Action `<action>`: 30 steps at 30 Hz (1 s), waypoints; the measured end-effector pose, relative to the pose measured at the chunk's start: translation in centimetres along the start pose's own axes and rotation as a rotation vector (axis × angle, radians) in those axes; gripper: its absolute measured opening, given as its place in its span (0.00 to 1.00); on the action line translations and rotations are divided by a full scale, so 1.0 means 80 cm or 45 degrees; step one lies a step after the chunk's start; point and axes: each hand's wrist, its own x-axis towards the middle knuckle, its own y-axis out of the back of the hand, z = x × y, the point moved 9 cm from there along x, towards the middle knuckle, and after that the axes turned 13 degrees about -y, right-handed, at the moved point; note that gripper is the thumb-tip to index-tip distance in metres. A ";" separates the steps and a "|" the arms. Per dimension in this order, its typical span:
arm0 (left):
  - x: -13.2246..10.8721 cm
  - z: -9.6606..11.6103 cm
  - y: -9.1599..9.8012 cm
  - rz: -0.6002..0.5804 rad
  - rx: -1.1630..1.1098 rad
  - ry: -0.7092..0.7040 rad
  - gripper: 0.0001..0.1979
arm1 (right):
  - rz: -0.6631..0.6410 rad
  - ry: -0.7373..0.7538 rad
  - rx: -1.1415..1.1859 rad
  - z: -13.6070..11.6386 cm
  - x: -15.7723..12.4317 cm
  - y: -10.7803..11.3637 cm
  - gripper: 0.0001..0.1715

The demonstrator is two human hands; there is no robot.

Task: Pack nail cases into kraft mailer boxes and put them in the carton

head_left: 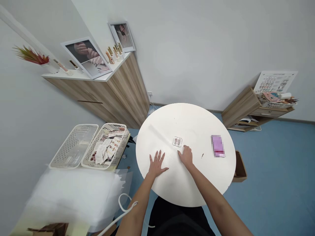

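My left hand [156, 166] lies palm down on the round white table [167, 190], its fingers spread and nothing under them that I can make out. My right hand [186, 156] rests on the same tabletop, fingers partly curled and thumb held apart, with nothing visible between them. Just beyond its fingertips is a small clear square case [177, 141] with reddish and pale little pieces inside; a narrow gap seems to separate hand and case. A faint pale streak [157, 131] runs across the tabletop toward the case; whether it is film or a reflection I cannot tell.
A purple item [218, 146], blurred out, lies on the table's right side, with a small dark mark [202, 155] near it. At left stand a basket of printed cards [108, 147] and another white basket [73, 146]. A white cable [120, 214] crosses near my left forearm.
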 end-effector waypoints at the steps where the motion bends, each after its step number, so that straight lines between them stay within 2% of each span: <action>1: 0.002 -0.006 0.002 -0.019 -0.004 -0.039 0.47 | -0.016 -0.068 -0.028 -0.002 0.015 -0.009 0.30; 4: 0.007 -0.019 0.005 -0.074 -0.006 -0.153 0.49 | -0.071 -0.219 -0.082 -0.010 0.046 -0.036 0.44; 6: 0.010 -0.024 0.008 -0.083 0.006 -0.211 0.50 | -0.037 -0.257 -0.059 -0.018 0.058 -0.047 0.49; 10: 0.014 -0.029 0.009 -0.113 0.001 -0.270 0.51 | 0.084 -0.201 0.028 -0.037 0.073 -0.057 0.49; 14: 0.022 -0.037 0.003 -0.214 -0.025 -0.280 0.51 | 0.044 -0.203 0.035 -0.038 0.085 -0.064 0.46; 19: 0.050 -0.052 0.001 -0.226 0.018 -0.399 0.53 | 0.178 -0.165 0.122 -0.018 0.097 -0.030 0.42; 24: 0.103 -0.057 0.008 -0.233 0.048 -0.416 0.54 | 0.134 -0.202 -0.012 0.006 0.102 0.013 0.43; 27: 0.118 -0.047 0.019 -0.232 0.033 -0.391 0.48 | 0.076 -0.042 0.010 -0.007 0.091 0.033 0.43; 30: 0.096 -0.043 0.029 -0.139 0.022 -0.275 0.39 | -0.046 0.254 0.056 -0.042 0.064 0.033 0.43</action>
